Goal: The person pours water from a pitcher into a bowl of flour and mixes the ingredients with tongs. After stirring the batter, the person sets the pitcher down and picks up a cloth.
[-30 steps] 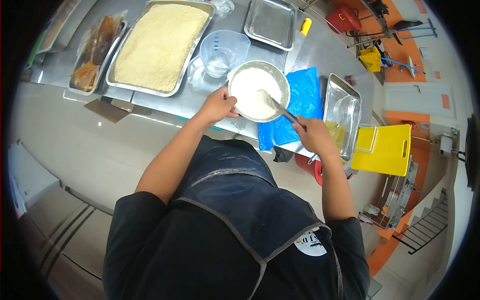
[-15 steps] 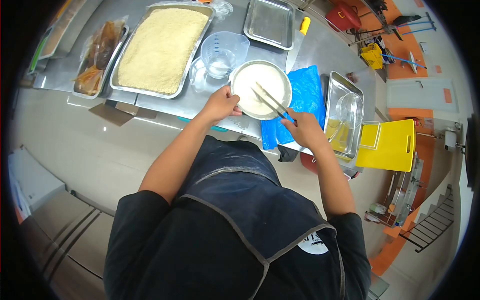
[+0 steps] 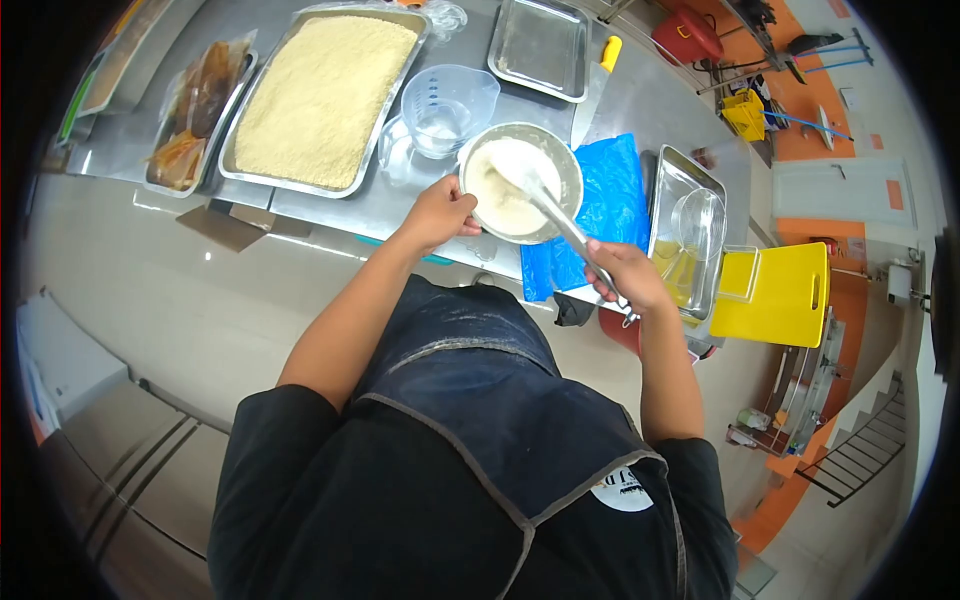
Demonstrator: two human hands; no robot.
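My left hand (image 3: 444, 214) pinches the near-left rim of a round metal bowl (image 3: 573, 180). In the bowl is a thick cream-white batter (image 3: 497, 208). My right hand (image 3: 624, 273) is wrapped round the handle end of metal tongs (image 3: 570, 229). Their far end, coated white, slants over the batter from the right. Just behind the bowl stands a clear measuring jug (image 3: 450, 105). A blue plastic bag (image 3: 612, 185) lies under and beside the bowl's right side.
A large tray (image 3: 358, 188) of pale crumbs lies to the left, beside a tray of bagged brown food (image 3: 190, 125). Behind are a metal tray (image 3: 540, 50) and a yellow-handled knife (image 3: 608, 55). On the right, a tray (image 3: 665, 160) holds strainers, near a yellow cutting board (image 3: 785, 290).
My right hand has shifted slightly right and down. The tongs have turned and risen, showing their white-coated end over the batter. My left hand stays on the bowl's rim.
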